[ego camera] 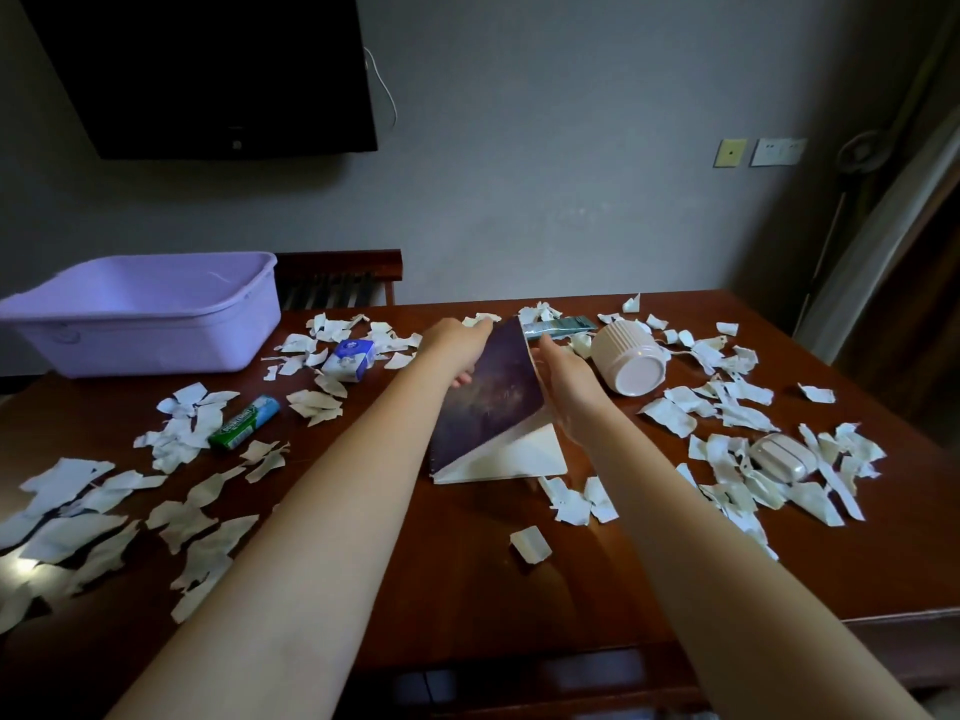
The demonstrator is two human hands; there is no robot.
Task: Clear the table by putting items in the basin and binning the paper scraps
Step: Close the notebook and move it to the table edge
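Note:
A dark purple notebook stands tilted in the middle of the table, its cover raised and its white pages fanned open below. My left hand grips the cover's left edge and my right hand holds its right edge. A lilac plastic basin sits at the far left corner. Torn white paper scraps lie all over the wooden table. A pale ribbed cup lies on its side right of my right hand.
A green gum tube and a blue-white tissue pack lie left of the notebook. A teal tube lies behind it. A pale earbud case sits among scraps at right. A small eraser-like block lies near the front.

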